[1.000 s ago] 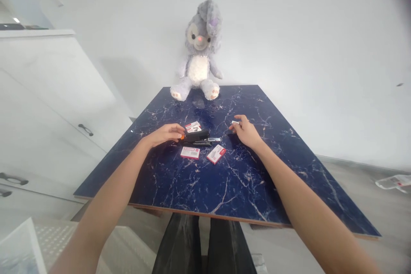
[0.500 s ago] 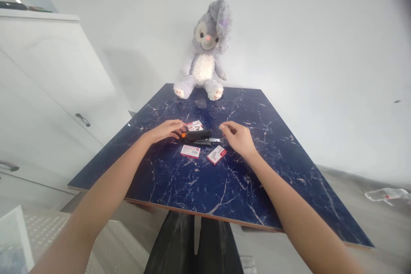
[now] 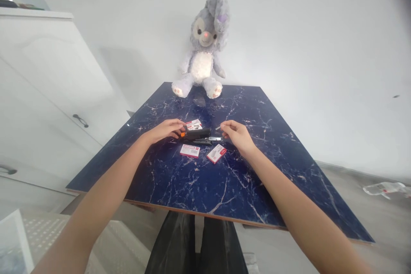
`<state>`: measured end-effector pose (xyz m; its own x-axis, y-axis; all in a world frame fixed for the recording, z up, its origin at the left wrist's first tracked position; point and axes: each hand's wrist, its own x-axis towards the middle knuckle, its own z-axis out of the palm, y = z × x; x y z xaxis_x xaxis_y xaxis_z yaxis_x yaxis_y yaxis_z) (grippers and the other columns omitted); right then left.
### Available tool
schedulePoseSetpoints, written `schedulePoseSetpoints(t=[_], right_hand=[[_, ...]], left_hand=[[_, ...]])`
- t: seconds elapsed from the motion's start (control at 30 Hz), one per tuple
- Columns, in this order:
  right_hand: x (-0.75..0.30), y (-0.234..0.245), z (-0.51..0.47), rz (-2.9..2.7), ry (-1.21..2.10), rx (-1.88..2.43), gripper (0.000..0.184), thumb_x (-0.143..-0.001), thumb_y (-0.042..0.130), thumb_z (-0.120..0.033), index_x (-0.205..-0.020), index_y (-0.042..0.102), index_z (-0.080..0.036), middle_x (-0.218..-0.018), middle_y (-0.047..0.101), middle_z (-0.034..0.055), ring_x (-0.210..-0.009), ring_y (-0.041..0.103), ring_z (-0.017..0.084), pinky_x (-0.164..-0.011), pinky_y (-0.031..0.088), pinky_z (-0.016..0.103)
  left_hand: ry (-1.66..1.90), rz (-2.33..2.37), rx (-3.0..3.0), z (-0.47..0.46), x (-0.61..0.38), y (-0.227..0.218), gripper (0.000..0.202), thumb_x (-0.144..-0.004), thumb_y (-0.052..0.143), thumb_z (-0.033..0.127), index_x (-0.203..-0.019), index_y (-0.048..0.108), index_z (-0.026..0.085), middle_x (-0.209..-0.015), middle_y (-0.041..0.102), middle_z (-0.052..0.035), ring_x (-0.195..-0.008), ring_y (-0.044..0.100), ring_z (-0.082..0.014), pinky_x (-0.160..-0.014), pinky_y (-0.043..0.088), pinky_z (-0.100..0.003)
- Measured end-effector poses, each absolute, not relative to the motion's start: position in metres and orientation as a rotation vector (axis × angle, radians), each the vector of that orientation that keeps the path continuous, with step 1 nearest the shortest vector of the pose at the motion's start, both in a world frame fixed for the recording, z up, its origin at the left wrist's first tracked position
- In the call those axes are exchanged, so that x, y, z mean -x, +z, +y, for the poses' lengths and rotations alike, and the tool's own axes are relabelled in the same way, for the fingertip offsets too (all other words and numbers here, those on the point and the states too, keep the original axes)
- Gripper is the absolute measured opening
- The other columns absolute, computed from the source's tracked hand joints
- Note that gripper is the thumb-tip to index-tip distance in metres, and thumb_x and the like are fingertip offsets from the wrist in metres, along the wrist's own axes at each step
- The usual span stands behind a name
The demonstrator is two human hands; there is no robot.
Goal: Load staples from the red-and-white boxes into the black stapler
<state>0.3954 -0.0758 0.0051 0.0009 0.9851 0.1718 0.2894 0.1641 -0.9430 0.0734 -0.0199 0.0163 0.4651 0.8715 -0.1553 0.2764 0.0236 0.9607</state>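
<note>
My left hand (image 3: 167, 129) is closed around the rear end of a black stapler (image 3: 198, 134) with an orange patch. The stapler lies on its side on the table, its top lifted from its base and its metal staple channel pointing right. Just right of the channel's tip, my right hand (image 3: 236, 136) pinches a small silvery strip of staples (image 3: 218, 128) between thumb and forefinger. Two red-and-white staple boxes, one on the left (image 3: 190, 150) and one on the right (image 3: 216, 153), lie in front of the stapler. Another red-and-white box (image 3: 194, 124) sits behind it, partly covered.
The dark blue marbled table (image 3: 199, 184) fills the middle. A grey plush rabbit (image 3: 203, 51) sits at its far edge against the white wall. White cabinets (image 3: 41, 85) stand to the left. Clear plastic packaging (image 3: 385, 189) lies on the floor at right.
The strip in my right hand now sticks out further to the left from the fingertips. My left hand keeps its place on the stapler. The whole view has shifted slightly.
</note>
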Motion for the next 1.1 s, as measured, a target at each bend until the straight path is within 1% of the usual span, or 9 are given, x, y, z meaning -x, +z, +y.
schedulePoseSetpoints(t=[0.13, 0.23, 0.3, 0.37, 0.47, 0.57, 0.87, 1.0, 1.1], right_hand=[[-0.413, -0.002, -0.067, -1.708, 0.477, 1.401, 0.026, -0.092, 0.055, -0.032, -0.111, 0.069, -0.022, -0.11, 0.073, 0.0081, -0.098, 0.068, 0.023, -0.09, 0.053, 0.04], [-0.419, -0.011, -0.059, -2.005, 0.223, 1.374, 0.035, -0.093, 0.053, -0.024, -0.126, 0.066, -0.024, -0.14, 0.06, 0.0106, -0.13, 0.053, 0.028, -0.106, 0.042, 0.047], [-0.417, -0.015, -0.055, -2.15, 0.164, 1.404, 0.037, -0.096, 0.052, -0.025, -0.13, 0.064, -0.027, -0.146, 0.054, 0.0097, -0.135, 0.047, 0.031, -0.108, 0.038, 0.053], [-0.414, -0.017, -0.052, -2.232, 0.136, 1.451, 0.034, -0.097, 0.051, -0.026, -0.127, 0.067, -0.03, -0.141, 0.059, 0.0079, -0.128, 0.051, 0.031, -0.105, 0.038, 0.053], [-0.412, -0.014, -0.053, -2.275, 0.088, 1.445, 0.027, -0.098, 0.05, -0.023, -0.114, 0.072, -0.025, -0.117, 0.07, 0.009, -0.107, 0.059, 0.026, -0.099, 0.042, 0.043], [-0.414, -0.011, -0.057, -2.275, 0.044, 1.432, 0.023, -0.098, 0.05, -0.02, -0.102, 0.073, -0.02, -0.101, 0.069, 0.0103, -0.096, 0.058, 0.023, -0.092, 0.044, 0.036], [-0.416, -0.011, -0.061, -2.157, 0.206, 1.397, 0.015, -0.095, 0.051, -0.017, -0.099, 0.066, -0.02, -0.095, 0.07, 0.0057, -0.089, 0.061, 0.02, -0.082, 0.046, 0.031], [-0.415, -0.008, -0.063, -2.109, 0.253, 1.379, 0.033, -0.083, 0.051, -0.003, -0.109, 0.066, -0.018, -0.101, 0.069, 0.0066, -0.09, 0.063, 0.018, -0.084, 0.048, 0.027], [-0.414, -0.002, -0.068, -2.172, 0.256, 1.407, 0.039, -0.078, 0.054, -0.003, -0.11, 0.068, -0.019, -0.104, 0.068, 0.0069, -0.09, 0.064, 0.018, -0.085, 0.049, 0.027]], left_hand=[[0.626, 1.057, -1.529, -0.02, -0.074, 0.016, 0.04, -0.085, 0.07, 0.048, -0.113, 0.069, 0.019, -0.109, 0.068, -0.0112, -0.087, 0.067, -0.0183, -0.074, 0.057, -0.031], [0.636, 1.07, -1.552, -0.02, -0.076, 0.016, 0.04, -0.084, 0.07, 0.048, -0.113, 0.069, 0.02, -0.108, 0.068, -0.0105, -0.089, 0.067, -0.0192, -0.072, 0.057, -0.03], [0.638, 1.08, -1.562, -0.02, -0.077, 0.016, 0.04, -0.084, 0.069, 0.049, -0.112, 0.069, 0.02, -0.107, 0.068, -0.0099, -0.089, 0.066, -0.0193, -0.07, 0.056, -0.029], [0.636, 1.084, -1.564, -0.021, -0.078, 0.016, 0.04, -0.084, 0.069, 0.049, -0.112, 0.069, 0.02, -0.106, 0.068, -0.0097, -0.089, 0.066, -0.0193, -0.069, 0.056, -0.028], [0.64, 1.09, -1.563, -0.022, -0.078, 0.016, 0.04, -0.084, 0.069, 0.049, -0.113, 0.068, 0.02, -0.107, 0.069, -0.0097, -0.089, 0.066, -0.0185, -0.07, 0.056, -0.028], [0.643, 1.099, -1.562, -0.022, -0.079, 0.017, 0.04, -0.084, 0.069, 0.049, -0.112, 0.069, 0.021, -0.107, 0.069, -0.0098, -0.088, 0.066, -0.0184, -0.071, 0.056, -0.029], [0.64, 1.101, -1.561, -0.02, -0.077, 0.014, 0.041, -0.084, 0.068, 0.051, -0.112, 0.069, 0.021, -0.106, 0.07, -0.0096, -0.089, 0.067, -0.0189, -0.07, 0.056, -0.029], [0.635, 1.107, -1.565, -0.018, -0.077, 0.012, 0.042, -0.084, 0.069, 0.052, -0.112, 0.069, 0.021, -0.106, 0.07, -0.0102, -0.089, 0.067, -0.02, -0.07, 0.056, -0.03], [0.634, 1.12, -1.571, -0.019, -0.077, 0.013, 0.043, -0.084, 0.068, 0.053, -0.112, 0.069, 0.021, -0.107, 0.069, -0.0101, -0.09, 0.066, -0.0205, -0.07, 0.056, -0.031]])
